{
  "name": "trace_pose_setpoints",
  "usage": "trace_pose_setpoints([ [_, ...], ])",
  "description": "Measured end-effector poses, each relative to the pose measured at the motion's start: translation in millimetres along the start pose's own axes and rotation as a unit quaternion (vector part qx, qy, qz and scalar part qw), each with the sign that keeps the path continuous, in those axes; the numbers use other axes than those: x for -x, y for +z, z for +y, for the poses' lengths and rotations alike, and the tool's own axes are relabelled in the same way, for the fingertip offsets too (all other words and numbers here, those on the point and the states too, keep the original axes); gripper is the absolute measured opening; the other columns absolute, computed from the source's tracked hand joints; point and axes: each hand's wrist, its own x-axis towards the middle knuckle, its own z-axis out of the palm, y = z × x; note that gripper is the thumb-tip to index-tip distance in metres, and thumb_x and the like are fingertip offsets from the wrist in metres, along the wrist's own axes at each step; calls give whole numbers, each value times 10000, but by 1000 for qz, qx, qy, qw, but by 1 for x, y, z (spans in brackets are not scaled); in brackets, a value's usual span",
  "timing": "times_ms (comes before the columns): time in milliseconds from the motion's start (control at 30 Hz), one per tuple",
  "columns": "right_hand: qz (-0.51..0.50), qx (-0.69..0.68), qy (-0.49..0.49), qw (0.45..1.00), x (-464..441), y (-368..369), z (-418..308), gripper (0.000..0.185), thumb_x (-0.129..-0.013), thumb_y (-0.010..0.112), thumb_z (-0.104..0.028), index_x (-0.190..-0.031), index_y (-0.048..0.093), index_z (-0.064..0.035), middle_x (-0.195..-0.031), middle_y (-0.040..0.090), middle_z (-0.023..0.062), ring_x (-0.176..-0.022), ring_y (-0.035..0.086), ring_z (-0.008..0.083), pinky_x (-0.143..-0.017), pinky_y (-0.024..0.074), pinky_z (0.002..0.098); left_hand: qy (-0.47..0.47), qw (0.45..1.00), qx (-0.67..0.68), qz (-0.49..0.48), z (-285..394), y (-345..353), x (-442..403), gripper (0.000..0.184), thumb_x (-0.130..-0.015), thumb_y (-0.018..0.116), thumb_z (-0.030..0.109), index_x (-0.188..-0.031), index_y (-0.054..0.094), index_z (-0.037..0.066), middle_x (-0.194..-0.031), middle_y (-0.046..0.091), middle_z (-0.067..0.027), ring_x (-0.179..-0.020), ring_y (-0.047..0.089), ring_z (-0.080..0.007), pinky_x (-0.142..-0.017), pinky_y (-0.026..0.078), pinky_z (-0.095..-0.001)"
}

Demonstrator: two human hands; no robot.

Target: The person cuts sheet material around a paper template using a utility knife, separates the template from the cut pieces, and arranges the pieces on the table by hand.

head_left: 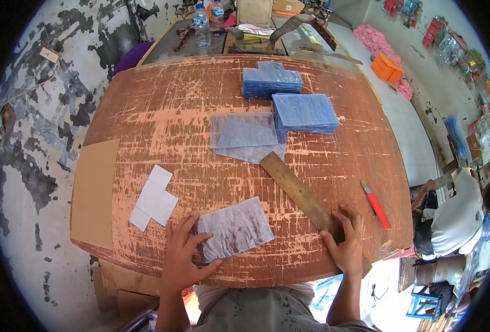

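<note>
Near the table's front edge lies a translucent greyish sheet (235, 229). My left hand (185, 254) rests at its left end with the fingers spread, the fingertips at the sheet's edge. To the right, my right hand (345, 240) has its thumb and fingers on either side of a long brown ruler-like strip (297, 193), near its lower end. The strip slants up to the left, towards several loose translucent sheets (247, 135). A white cut paper template (155, 199) with drawn lines lies left of my left hand.
Two stacks of bluish sheets (306, 113) (272, 83) stand towards the back. A red-handled cutter (376, 207) lies at the right, blade out. Brown cardboard (95, 193) covers the left edge. Bottles (201, 27) stand beyond the table (173, 94). Another person (455, 216) sits at the right.
</note>
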Motion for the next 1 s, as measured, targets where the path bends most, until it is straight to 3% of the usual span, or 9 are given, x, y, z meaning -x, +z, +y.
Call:
trace_pose_setpoints([
  [1000,5,-1,-3,1000,3,0,3,549,-862,954,-265,-1328,765,-45,-1486,647,188,-1376,587,438,-1171,472,560,-2,1000,8,-3,0,-1,0,635,-760,991,413,-1279,767,123,-1713,530,-187,-1590,481,-433,-1351,165,-741],
])
